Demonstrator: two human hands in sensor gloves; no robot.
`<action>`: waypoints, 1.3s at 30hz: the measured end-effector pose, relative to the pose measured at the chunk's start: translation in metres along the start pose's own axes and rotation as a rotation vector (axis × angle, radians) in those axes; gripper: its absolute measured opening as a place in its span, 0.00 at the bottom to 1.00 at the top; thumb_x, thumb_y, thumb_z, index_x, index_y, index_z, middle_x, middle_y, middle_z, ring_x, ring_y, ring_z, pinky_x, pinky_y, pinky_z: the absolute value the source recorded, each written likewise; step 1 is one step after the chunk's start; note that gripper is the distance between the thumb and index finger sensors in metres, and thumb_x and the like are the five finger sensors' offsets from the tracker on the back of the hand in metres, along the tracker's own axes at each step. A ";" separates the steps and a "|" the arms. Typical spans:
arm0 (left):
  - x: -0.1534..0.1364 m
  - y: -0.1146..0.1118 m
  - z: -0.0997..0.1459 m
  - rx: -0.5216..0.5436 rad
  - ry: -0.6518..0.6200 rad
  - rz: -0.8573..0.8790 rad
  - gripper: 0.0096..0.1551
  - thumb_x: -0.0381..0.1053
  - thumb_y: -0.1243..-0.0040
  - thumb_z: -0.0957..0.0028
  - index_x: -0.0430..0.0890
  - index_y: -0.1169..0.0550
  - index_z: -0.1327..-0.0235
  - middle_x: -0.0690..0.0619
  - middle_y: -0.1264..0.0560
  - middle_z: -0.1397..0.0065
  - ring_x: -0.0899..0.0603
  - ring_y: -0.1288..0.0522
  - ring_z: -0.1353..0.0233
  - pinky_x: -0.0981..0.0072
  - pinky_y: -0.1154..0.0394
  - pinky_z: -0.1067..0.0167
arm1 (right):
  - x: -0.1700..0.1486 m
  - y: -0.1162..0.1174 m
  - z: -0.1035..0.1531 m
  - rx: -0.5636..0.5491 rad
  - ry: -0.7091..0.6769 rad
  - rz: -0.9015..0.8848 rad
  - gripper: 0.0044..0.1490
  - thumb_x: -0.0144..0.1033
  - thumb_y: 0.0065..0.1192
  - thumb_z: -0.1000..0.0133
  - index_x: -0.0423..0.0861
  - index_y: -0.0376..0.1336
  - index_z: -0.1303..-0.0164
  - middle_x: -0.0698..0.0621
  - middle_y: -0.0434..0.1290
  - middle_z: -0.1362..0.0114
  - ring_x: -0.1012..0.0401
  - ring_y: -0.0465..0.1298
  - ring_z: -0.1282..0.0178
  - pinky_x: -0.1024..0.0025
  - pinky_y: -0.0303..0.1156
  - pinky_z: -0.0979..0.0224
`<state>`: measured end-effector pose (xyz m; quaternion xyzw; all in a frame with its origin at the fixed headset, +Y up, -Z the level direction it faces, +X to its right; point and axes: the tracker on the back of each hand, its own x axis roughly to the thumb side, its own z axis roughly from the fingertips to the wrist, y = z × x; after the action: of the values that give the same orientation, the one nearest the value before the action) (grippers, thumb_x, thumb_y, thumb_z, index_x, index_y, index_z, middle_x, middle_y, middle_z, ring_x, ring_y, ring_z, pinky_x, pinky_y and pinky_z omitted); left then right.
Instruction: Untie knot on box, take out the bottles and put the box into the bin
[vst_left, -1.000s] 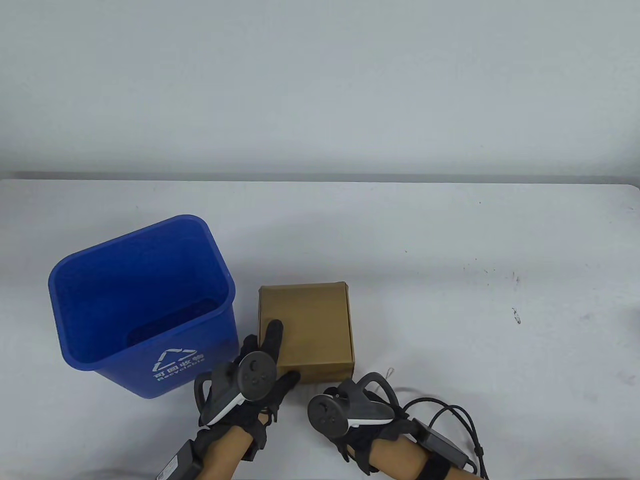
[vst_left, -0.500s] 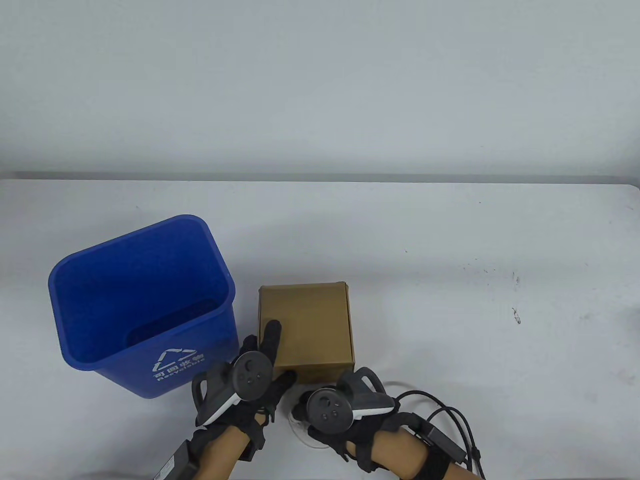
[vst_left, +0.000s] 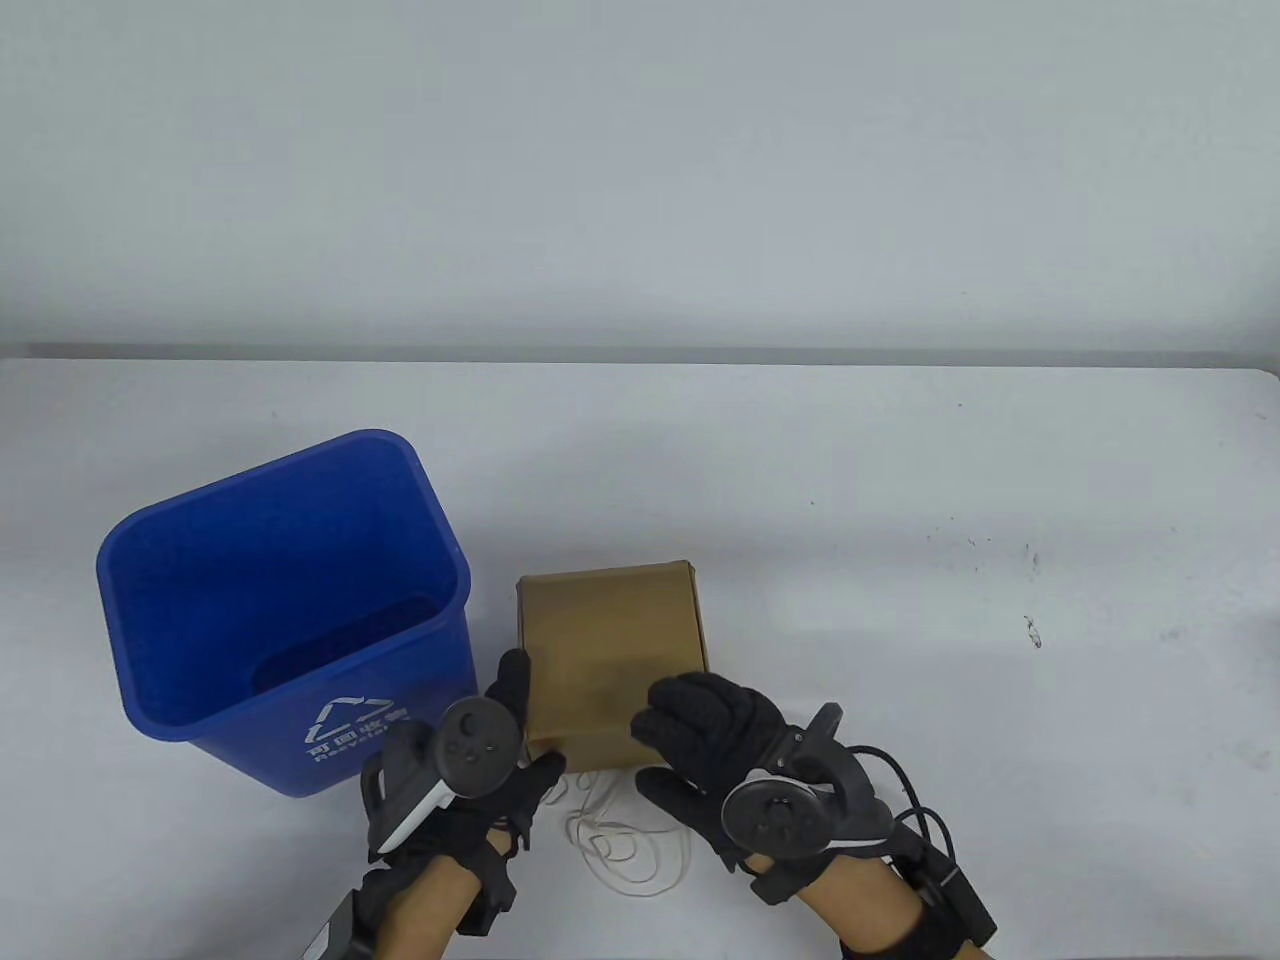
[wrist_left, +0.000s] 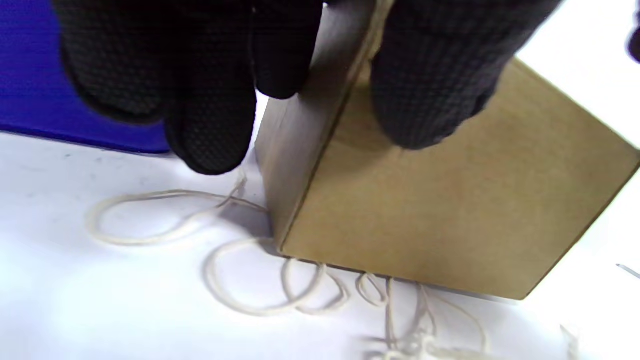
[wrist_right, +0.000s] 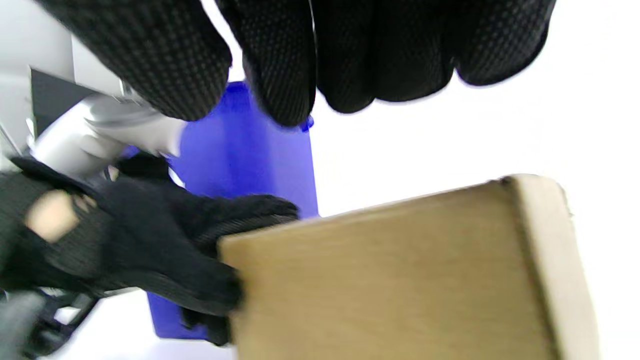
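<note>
A closed brown cardboard box (vst_left: 610, 640) stands on the white table just right of the blue bin (vst_left: 280, 610). My left hand (vst_left: 528, 715) grips the box's near-left corner. Its fingers (wrist_left: 210, 125) lie against the left side and its thumb (wrist_left: 430, 90) presses the front face of the box (wrist_left: 450, 215). My right hand (vst_left: 690, 730) hovers over the box's near-right part, fingers (wrist_right: 280, 60) straight, holding nothing. A loose white string (vst_left: 625, 840) lies in loops on the table before the box, seen also as string (wrist_left: 225, 250) at the box's foot. No bottles are in view.
The bin (wrist_right: 245, 150) is upright and open-topped, close to the box's left side. Black cables (vst_left: 920, 810) trail from my right wrist along the table's near edge. The white table (vst_left: 900, 500) stretches to the right and behind the box.
My right hand has let go of the string and risen from the table to above the box's near-right part. The string now lies loose. My left hand slid slightly left, keeping its hold on the corner.
</note>
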<state>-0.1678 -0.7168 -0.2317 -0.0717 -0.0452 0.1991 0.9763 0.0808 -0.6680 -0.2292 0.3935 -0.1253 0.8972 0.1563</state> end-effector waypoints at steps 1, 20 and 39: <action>-0.002 0.000 0.000 -0.030 0.022 0.006 0.59 0.56 0.29 0.50 0.48 0.56 0.21 0.44 0.35 0.22 0.32 0.16 0.41 0.41 0.21 0.45 | -0.008 0.011 -0.004 0.083 0.056 0.015 0.41 0.51 0.61 0.46 0.44 0.56 0.25 0.41 0.52 0.19 0.34 0.55 0.24 0.34 0.56 0.29; -0.009 -0.040 -0.018 -0.276 0.145 -0.219 0.55 0.62 0.29 0.54 0.45 0.42 0.19 0.37 0.43 0.23 0.45 0.19 0.55 0.51 0.21 0.52 | -0.032 0.054 0.006 0.328 0.125 -0.025 0.54 0.50 0.57 0.45 0.47 0.31 0.22 0.44 0.27 0.19 0.35 0.30 0.21 0.34 0.46 0.26; 0.027 -0.056 0.006 -0.600 -0.106 -0.214 0.53 0.66 0.33 0.55 0.50 0.42 0.20 0.31 0.38 0.30 0.38 0.21 0.48 0.42 0.25 0.46 | -0.035 0.048 0.002 0.294 0.140 0.016 0.46 0.43 0.55 0.44 0.52 0.37 0.22 0.48 0.33 0.17 0.39 0.37 0.20 0.46 0.56 0.27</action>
<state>-0.1225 -0.7563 -0.2152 -0.3406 -0.1599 0.0767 0.9233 0.0862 -0.7196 -0.2586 0.3475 0.0154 0.9324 0.0980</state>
